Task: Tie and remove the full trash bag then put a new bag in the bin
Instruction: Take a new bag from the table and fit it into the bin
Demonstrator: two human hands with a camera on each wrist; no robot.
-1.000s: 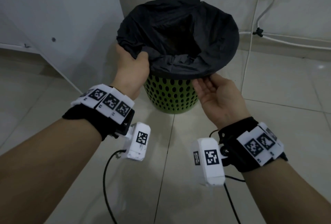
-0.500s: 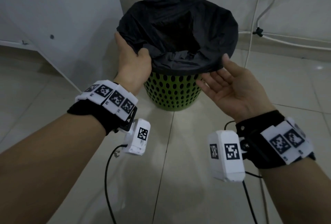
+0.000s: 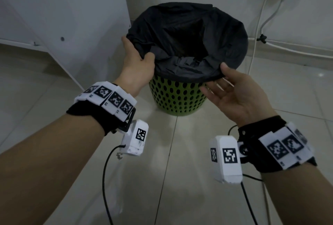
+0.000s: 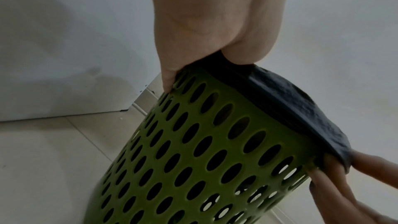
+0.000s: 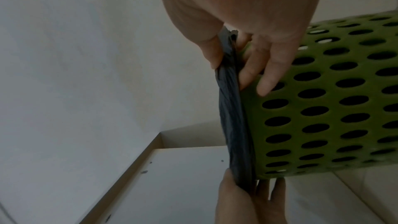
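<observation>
A green perforated bin (image 3: 176,97) stands on the floor, lined with a black trash bag (image 3: 189,32) whose edge folds over the rim. My left hand (image 3: 142,53) grips the bag's fold at the near-left rim, thumb inside the bag. My right hand (image 3: 218,78) pinches the fold at the near-right rim, thumb on top and fingers underneath. The left wrist view shows the left hand (image 4: 193,67) holding the bag (image 4: 301,108) above the bin (image 4: 193,159). In the right wrist view the right hand (image 5: 230,60) pinches the bag (image 5: 234,125) against the bin (image 5: 323,108).
A white cabinet panel (image 3: 63,17) stands close to the bin's left. White cables (image 3: 261,26) run down the wall and along its base at the right. Pale floor tiles (image 3: 180,170) spread in front, with black wrist cables trailing over them.
My right hand slid from under the front rim to the near-right rim, and its thumb came down on the bag's fold. My left hand kept its grip on the left rim.
</observation>
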